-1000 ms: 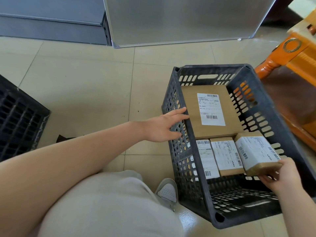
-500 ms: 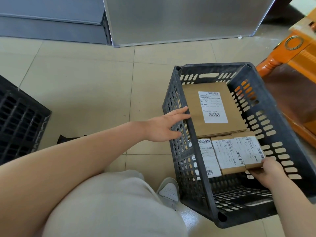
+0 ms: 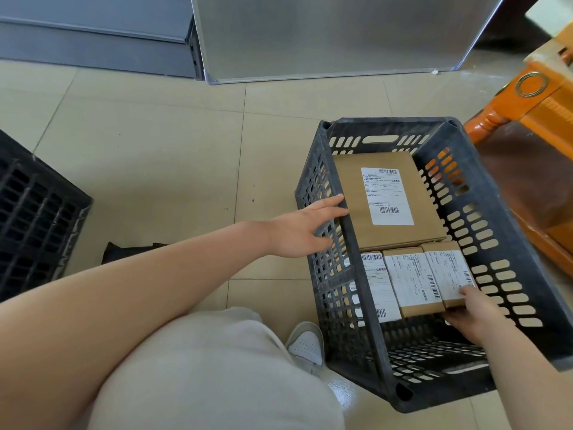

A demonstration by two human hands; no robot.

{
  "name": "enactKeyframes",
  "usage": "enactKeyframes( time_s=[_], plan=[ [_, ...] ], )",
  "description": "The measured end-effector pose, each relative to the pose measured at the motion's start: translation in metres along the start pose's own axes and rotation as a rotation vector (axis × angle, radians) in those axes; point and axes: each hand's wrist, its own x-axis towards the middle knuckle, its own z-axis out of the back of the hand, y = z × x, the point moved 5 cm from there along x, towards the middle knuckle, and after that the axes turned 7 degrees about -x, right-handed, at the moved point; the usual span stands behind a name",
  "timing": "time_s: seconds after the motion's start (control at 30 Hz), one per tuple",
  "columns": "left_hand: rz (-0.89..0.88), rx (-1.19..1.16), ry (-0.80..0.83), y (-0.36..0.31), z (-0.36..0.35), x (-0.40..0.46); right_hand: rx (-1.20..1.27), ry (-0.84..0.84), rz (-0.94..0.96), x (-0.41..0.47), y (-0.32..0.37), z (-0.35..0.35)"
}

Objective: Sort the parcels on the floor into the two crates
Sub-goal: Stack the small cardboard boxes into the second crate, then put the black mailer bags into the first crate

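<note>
Parcels [image 3: 446,273] are what matter here, and four of them show, all already inside the right crate [image 3: 502,212], none on the bare floor in view. Going from the left: a second crate [image 3: 37,212] sits at the frame's edge, its contents hidden. The left hand [image 3: 297,231] rests on the right crate's near wall, fingers straight and slightly spread, steadying it. Inside lie one large flat parcel [image 3: 387,197] at the far end and three small ones side by side nearer the person. The right hand [image 3: 474,315] holds the rightmost small parcel at its near end, thumb on top and fingers under it. The step looks like seating this parcel flush beside its neighbour; next comes letting go and finding any parcel left.
</note>
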Motion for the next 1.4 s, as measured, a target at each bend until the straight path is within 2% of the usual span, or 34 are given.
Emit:
enactKeyframes(
  time_s=[0.23,0.4,0.53,0.63,0.77,0.87,1.0,1.2,1.3,1.4],
  plan=[
    [-0.015,0.004,-0.016,-0.002,0.003,-0.001,-0.106,-0.228,0.085,-0.018,0.003,-0.001],
    [-0.010,0.021,-0.007,0.000,0.013,-0.005,-0.162,-0.303,0.191,-0.038,0.017,-0.009],
    [0.025,0.044,-0.026,0.007,0.030,-0.012,-0.226,-0.275,0.290,-0.063,0.035,-0.028],
    [0.065,0.041,-0.022,0.018,0.051,-0.025,-0.242,-0.196,0.349,-0.087,0.053,-0.054],
    [0.153,0.040,-0.087,0.045,0.094,-0.056,-0.150,-0.042,0.539,-0.127,0.080,-0.098],
    [0.258,0.028,-0.137,0.085,0.126,-0.088,-0.208,0.063,0.725,-0.157,0.090,-0.140],
    [0.369,0.051,-0.179,0.132,0.140,-0.119,-0.276,0.189,0.878,-0.189,0.088,-0.184],
    [0.523,0.001,-0.135,0.213,0.104,-0.172,-0.363,0.482,0.921,-0.224,0.053,-0.260],
    [0.605,-0.033,-0.090,0.251,0.074,-0.194,-0.455,0.579,0.868,-0.224,0.027,-0.294],
    [0.647,-0.009,-0.123,0.280,0.060,-0.211,-0.549,0.649,0.776,-0.214,0.001,-0.321]
  ],
)
